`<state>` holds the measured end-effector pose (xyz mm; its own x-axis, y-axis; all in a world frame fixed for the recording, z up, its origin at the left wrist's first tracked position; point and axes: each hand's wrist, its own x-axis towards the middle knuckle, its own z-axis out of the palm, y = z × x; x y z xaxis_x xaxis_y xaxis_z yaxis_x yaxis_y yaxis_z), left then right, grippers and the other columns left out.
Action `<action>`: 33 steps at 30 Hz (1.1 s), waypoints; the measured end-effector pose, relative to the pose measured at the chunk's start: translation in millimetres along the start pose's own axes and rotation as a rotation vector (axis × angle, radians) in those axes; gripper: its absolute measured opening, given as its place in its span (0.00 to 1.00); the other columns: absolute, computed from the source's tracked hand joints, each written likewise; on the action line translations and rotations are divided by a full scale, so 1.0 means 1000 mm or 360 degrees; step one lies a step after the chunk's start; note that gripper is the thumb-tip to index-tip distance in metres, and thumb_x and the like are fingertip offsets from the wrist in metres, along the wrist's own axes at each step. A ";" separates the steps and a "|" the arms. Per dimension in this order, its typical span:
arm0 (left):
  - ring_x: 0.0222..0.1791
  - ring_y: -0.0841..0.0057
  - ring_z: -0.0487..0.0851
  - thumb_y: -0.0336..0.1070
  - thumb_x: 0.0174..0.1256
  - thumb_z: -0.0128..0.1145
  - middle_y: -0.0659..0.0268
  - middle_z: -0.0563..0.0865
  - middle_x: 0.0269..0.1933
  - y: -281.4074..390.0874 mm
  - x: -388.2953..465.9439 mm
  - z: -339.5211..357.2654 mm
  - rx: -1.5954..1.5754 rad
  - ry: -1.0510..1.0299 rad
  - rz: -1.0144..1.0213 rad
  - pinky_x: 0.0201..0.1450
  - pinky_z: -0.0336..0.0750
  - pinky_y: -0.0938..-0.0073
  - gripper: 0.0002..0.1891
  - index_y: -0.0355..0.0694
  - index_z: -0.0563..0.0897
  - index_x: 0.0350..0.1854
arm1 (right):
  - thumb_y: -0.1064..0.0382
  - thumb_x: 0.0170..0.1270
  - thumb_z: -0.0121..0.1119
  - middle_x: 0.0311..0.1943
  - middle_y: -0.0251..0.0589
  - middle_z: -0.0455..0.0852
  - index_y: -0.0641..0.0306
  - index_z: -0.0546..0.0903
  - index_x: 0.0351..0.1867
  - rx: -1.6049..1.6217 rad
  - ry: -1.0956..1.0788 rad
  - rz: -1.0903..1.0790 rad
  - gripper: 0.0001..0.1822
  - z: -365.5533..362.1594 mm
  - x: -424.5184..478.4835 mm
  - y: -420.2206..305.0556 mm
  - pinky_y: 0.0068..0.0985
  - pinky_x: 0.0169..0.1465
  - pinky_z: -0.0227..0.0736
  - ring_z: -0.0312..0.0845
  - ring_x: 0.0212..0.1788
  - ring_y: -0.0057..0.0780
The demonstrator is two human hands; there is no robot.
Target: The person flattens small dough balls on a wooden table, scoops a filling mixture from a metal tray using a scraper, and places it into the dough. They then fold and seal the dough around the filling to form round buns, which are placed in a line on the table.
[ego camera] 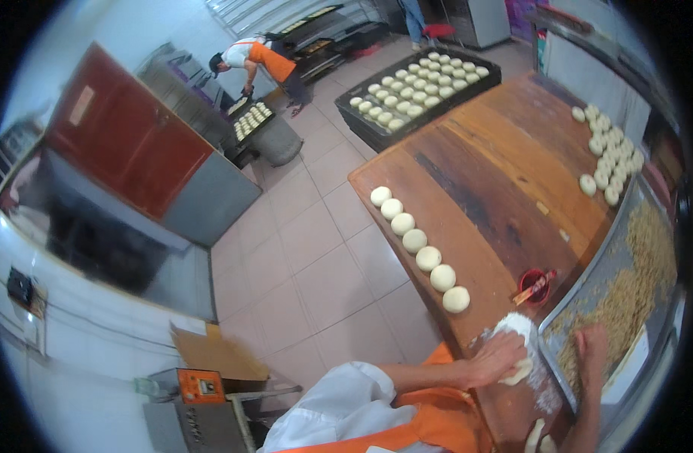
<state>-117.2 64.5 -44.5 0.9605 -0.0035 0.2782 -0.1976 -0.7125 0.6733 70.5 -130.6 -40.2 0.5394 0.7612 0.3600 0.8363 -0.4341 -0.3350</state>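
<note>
My left hand (499, 358) is on a flattened piece of dough (517, 372) at the table's near edge, its fingers curled over it. White flour (515, 324) lies heaped just beyond those fingers. Over the metal tray (556, 365) on the right, my right hand (592, 346) is bent in at the crumbly brown filling (618, 300); whether it holds any is hidden. Strips of dough (534, 436) rest on the wood by my right forearm. Seven or so, that is several, round filled buns (428, 259) stand in a row along the table's left edge.
A red cup (533, 287) with a brush across it stands on the wooden table (482, 198). More buns (610, 150) crowd its far right. Beyond are stacked black trays of buns (417, 90). A person in an orange apron (272, 61) bends over another tray (253, 120).
</note>
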 end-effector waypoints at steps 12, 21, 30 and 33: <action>0.44 0.78 0.77 0.39 0.60 0.54 0.63 0.77 0.44 0.043 0.011 -0.015 -0.2708 -0.0131 -0.1030 0.47 0.72 0.79 0.14 0.38 0.69 0.43 | 0.62 0.61 0.47 0.35 0.40 0.73 0.66 0.73 0.35 0.0545 0.0198 0.0759 0.09 0.000 -0.001 -0.005 0.27 0.45 0.63 0.68 0.40 0.31; 0.42 0.77 0.78 0.41 0.63 0.52 0.66 0.78 0.41 0.037 0.010 0.004 -0.3114 -0.0278 -0.0941 0.47 0.74 0.81 0.15 0.37 0.71 0.47 | 0.71 0.50 0.54 0.42 0.52 0.73 0.68 0.71 0.45 -0.0339 -0.0195 0.0226 0.18 -0.041 -0.015 -0.033 0.36 0.49 0.63 0.68 0.46 0.49; 0.42 0.77 0.78 0.39 0.63 0.50 0.65 0.78 0.40 0.040 0.010 0.012 -0.3135 -0.0306 -0.0944 0.47 0.74 0.81 0.14 0.37 0.70 0.46 | 0.66 0.53 0.54 0.35 0.53 0.74 0.66 0.71 0.39 -0.0456 -0.0294 0.0494 0.12 -0.007 -0.035 0.017 0.40 0.40 0.66 0.71 0.37 0.50; 0.41 0.77 0.79 0.38 0.63 0.50 0.65 0.78 0.40 0.045 0.010 0.008 -0.3110 -0.0286 -0.1001 0.46 0.74 0.81 0.13 0.37 0.70 0.46 | 0.65 0.56 0.51 0.31 0.54 0.74 0.67 0.72 0.34 -0.0490 -0.0278 0.0596 0.07 -0.002 -0.033 0.022 0.39 0.37 0.67 0.71 0.35 0.50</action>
<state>-115.0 27.0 -16.6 0.9458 -0.2505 -0.2065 0.3101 0.8856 0.3458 71.2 -166.2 -58.2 0.8047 0.5843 0.1049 0.5936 -0.7939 -0.1318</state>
